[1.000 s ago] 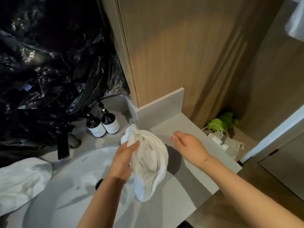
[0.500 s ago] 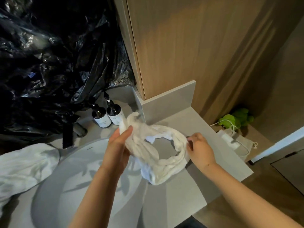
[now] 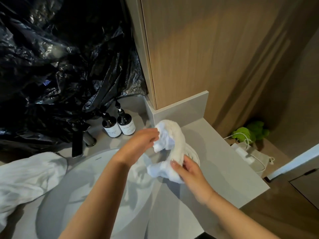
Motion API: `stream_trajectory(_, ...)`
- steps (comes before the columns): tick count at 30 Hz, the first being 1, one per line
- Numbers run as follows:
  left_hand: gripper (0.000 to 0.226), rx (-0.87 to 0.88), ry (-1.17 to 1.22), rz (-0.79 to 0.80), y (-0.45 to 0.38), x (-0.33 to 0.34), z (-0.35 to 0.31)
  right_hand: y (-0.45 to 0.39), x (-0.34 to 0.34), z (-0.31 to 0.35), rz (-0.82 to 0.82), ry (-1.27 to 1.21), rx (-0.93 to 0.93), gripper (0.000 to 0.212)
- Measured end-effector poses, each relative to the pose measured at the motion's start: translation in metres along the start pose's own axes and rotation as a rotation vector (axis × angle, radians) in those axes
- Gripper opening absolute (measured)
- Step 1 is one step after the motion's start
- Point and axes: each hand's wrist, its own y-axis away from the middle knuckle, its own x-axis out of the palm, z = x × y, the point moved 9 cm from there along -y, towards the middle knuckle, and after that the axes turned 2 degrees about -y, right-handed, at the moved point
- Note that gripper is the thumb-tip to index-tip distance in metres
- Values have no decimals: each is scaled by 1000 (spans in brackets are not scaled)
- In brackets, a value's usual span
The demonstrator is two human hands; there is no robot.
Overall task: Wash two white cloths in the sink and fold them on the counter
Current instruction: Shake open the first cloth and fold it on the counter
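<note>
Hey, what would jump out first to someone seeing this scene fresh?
Both hands, left and right, grip a bunched white cloth above the counter, right of the sink. A crumpled black plastic sheet fills the upper left, and a second cloth lies left of the sink.

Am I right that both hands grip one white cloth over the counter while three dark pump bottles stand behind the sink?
Not quite: the head view shows two bottles, not three. Both the left hand and right hand do grip the cloth.
</note>
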Motion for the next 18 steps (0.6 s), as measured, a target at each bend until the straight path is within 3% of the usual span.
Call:
stream_trajectory(4,52,-206,14,-132,29,-10,70,-5,-19,40,-48,-150,37,25)
stream_trajectory(8,62,-280,69,119,49,26,92,-14,-20,61,-41,-176,97,40)
stream_trajectory(10,55,-139,165,166,53,37,69,-18,-13,76,5,-190,117,49)
stream_trajectory(12,51,27,306,80,57,30,32,-19,-4,100,103,-174,107,56)
stream_trajectory(14,47,150,411,-3,63,13,-6,-18,-1,135,172,-55,55,44)
stream_trajectory(18,32,385,243,-131,82,-19,-102,-18,-16,205,85,221,-66,29)
